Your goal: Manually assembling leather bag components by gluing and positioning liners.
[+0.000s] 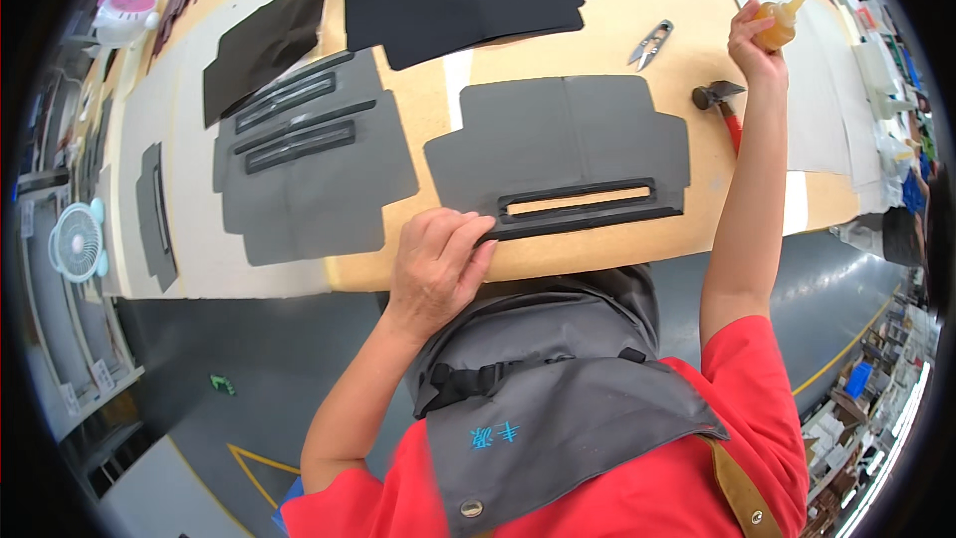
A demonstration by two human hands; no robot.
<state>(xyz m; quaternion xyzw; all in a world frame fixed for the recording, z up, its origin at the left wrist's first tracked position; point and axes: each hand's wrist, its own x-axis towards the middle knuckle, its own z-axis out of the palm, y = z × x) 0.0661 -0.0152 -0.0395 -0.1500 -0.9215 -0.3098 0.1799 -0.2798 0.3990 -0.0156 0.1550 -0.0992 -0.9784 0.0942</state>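
Note:
A grey panel (568, 130) with stepped corners lies flat near the front edge of the table. A slot with a black frame (578, 185) runs across its near part. Below the slot lies a black strip (588, 223) along the panel's near edge. My left hand (438, 264) pinches the left end of this strip, fingers closed; the fingertips partly hide that corner. Out at the far right, my right hand (759, 45) is wrapped round a squeeze bottle (779, 26) of amber liquid, its pointed nozzle tilted up and away from the panel.
Left of the panel lie more grey pieces (309, 209) with black-edged slots. A dark brown sheet (264, 50) and a stack of black panels (468, 0) sit farther back. Thread snips (652, 44) and a red-handled hammer (719, 105) lie to the right. Small fans (78, 242) stand at left.

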